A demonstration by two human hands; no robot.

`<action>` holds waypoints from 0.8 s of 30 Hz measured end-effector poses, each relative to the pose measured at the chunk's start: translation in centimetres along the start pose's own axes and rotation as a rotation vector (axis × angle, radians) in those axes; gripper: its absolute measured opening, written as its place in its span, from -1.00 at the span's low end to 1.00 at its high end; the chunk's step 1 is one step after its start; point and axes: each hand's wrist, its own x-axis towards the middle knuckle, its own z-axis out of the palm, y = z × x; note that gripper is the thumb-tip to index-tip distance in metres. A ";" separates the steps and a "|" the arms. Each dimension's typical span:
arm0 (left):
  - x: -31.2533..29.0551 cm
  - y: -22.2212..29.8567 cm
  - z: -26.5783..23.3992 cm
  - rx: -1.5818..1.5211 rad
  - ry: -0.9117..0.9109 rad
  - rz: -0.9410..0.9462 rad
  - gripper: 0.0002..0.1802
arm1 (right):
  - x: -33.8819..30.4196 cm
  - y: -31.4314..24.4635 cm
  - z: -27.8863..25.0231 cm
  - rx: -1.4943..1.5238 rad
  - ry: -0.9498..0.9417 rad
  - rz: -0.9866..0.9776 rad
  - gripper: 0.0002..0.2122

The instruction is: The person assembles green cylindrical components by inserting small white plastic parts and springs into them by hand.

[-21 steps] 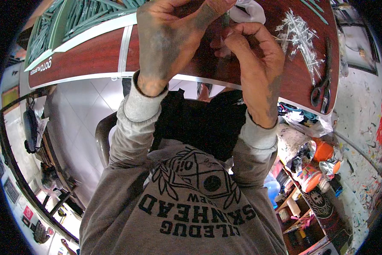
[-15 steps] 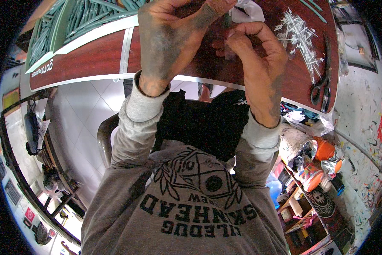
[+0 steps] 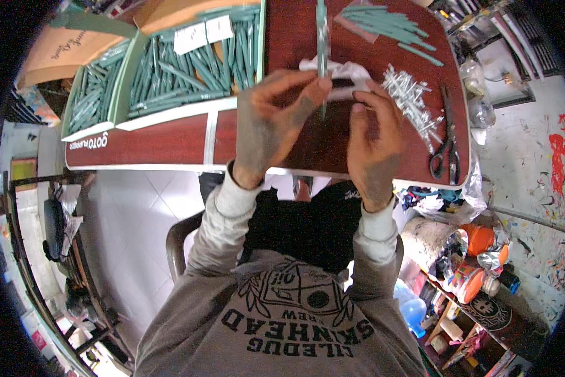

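Note:
A slim green pen-like stick point(image 3: 322, 60), with a pale patch along its upper part, stands almost upright in the picture. My left hand point(image 3: 273, 119) pinches its lower part between thumb and fingers. To the right, my right hand point(image 3: 376, 135) is raised over the table's front part, fingers loosely bent and thumb apart from the palm. I see nothing held in it, though its fingertips are blurred. Just beyond the hands lies a crumpled white cloth or tissue point(image 3: 356, 72), partly hidden by the fingers.
Open boxes at the left hold many green sticks point(image 3: 188, 74), with a white label point(image 3: 202, 35) on top. Loose green sticks point(image 3: 389, 26) lie at the far right. Nearer are a heap of thin white strips point(image 3: 411, 94) and black scissors point(image 3: 445, 147) by the dark red table's point(image 3: 163, 143) right edge.
Both hands have come lower in the picture, and more of the table shows. The right hand has moved away from the left. The green stick now shows clearly in the left hand.

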 end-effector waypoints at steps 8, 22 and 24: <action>-2.3 2.7 0.2 -0.059 -0.084 0.218 -0.78 | 6.3 -3.4 -4.3 0.891 -0.513 0.401 -0.75; -5.7 7.2 -4.1 0.134 -0.081 0.388 -0.71 | 6.8 -8.4 -7.7 0.912 -0.406 0.471 -0.69; -5.7 7.4 -4.8 0.129 -0.072 0.434 -0.69 | 7.5 -9.1 -8.9 0.893 -0.347 0.441 -0.70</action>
